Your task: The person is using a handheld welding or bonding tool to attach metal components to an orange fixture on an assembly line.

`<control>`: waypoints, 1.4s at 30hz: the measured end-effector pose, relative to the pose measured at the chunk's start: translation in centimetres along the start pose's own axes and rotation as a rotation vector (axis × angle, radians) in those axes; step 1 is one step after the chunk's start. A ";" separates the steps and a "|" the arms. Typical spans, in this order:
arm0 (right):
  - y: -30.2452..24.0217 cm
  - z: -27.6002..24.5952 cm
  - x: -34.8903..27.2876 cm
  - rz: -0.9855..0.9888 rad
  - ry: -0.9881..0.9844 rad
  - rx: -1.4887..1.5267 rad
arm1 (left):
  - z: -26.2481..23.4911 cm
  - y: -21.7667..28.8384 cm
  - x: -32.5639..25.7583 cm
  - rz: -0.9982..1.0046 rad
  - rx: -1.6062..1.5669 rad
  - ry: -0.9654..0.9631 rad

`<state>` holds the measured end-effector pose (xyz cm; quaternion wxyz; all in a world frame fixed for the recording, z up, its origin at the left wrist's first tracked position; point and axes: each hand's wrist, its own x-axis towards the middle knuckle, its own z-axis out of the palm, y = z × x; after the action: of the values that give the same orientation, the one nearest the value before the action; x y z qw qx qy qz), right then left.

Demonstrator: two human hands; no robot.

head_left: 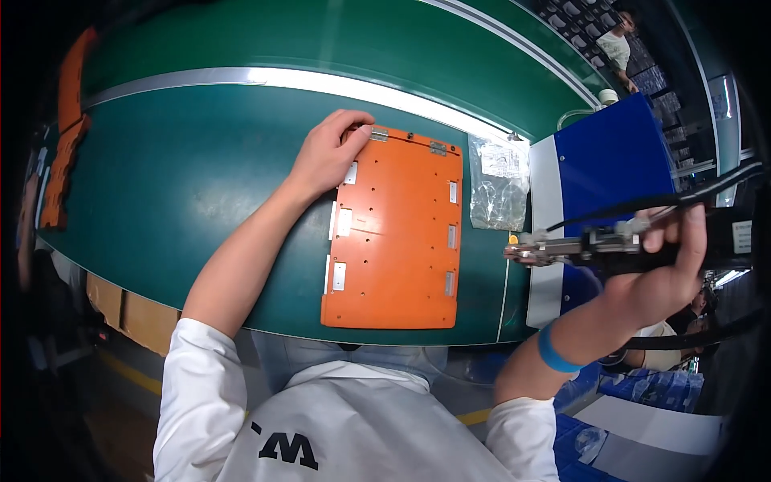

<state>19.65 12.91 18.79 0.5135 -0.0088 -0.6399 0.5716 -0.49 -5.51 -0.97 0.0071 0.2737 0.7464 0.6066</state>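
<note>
A flat orange panel (pixel 393 233) lies on the green table in front of me, with small silver metal plates along both long sides and small holes over its face. Two metal hinges sit near its far edge, one beside my fingers. My left hand (pixel 328 153) is closed on the panel's far left corner, thumb on top and fingers curled at the edge. To the right of the panel, my right hand (pixel 662 265) grips a power screwdriver (pixel 574 247) with a hose or cable. Its metal tip points left and is apart from the panel.
A clear plastic bag (pixel 499 189) of small parts lies right of the panel. Beyond it stands a blue and white box (pixel 614 161). A metal rail (pixel 257 75) separates the table from a green belt (pixel 321 36). Orange pieces (pixel 64 173) stand at far left; another person is at back right.
</note>
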 end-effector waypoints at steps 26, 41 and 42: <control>4.7 4.4 -3.3 0.108 -0.001 0.005 | -0.1 -0.4 0.0 -0.007 0.007 0.001; 1.7 3.9 -2.2 0.052 0.002 0.107 | 2.3 6.3 -3.8 0.707 0.194 -0.304; 1.4 3.8 -2.3 0.071 -0.018 0.142 | 2.7 6.7 -4.2 0.696 0.200 -0.334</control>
<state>17.39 9.31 16.96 0.4866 0.0100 -0.6017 0.6333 6.66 -4.08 3.09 -0.1045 0.6045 0.6529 0.4443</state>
